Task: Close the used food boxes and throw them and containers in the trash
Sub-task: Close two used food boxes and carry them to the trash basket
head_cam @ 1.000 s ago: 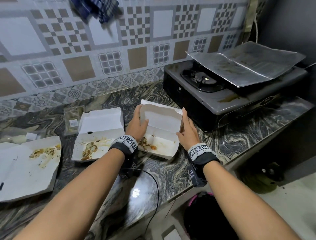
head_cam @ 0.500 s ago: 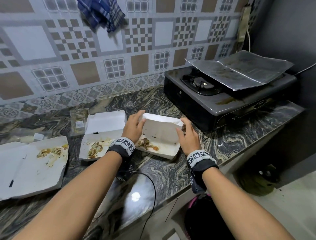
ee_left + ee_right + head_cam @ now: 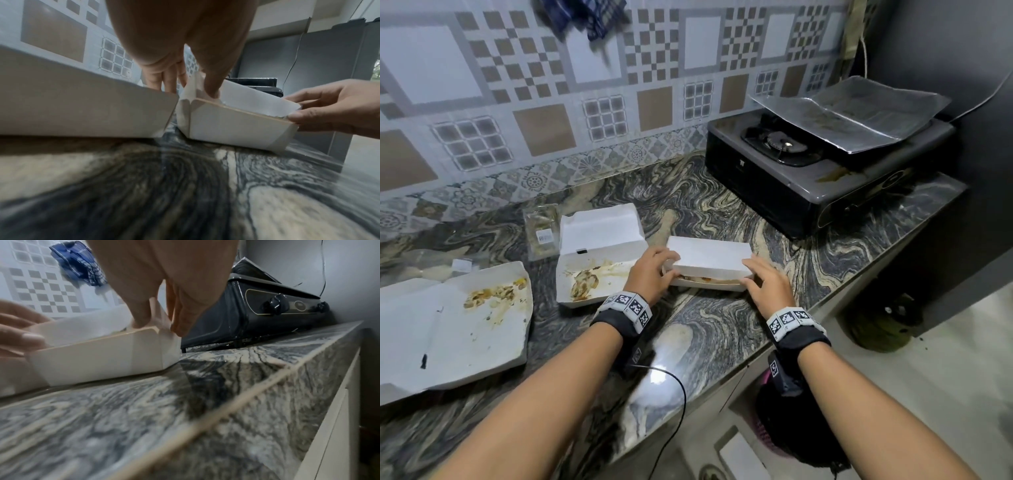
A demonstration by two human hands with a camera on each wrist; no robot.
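Pressing the lid down on the paper food box (image 3: 709, 262), upright a second ago; left hand (image 3: 650, 274) and right hand (image 3: 767, 284) pinching its ends. Open box (image 3: 599, 260) at 9 o'clock waiting.

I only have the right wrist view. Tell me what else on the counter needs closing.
Observer: Two more. In the head view, an open box with food scraps sits just left of the box being closed. A larger flattened box lies at the far left.
Operator: Report the lid's left corner.
Observer: In the left wrist view, the thumb of the left hand presses the lid's front flap down inside the base wall.
Operator: List any loose containers.
Observer: A clear plastic packet lies behind the open box, near the tiled wall.
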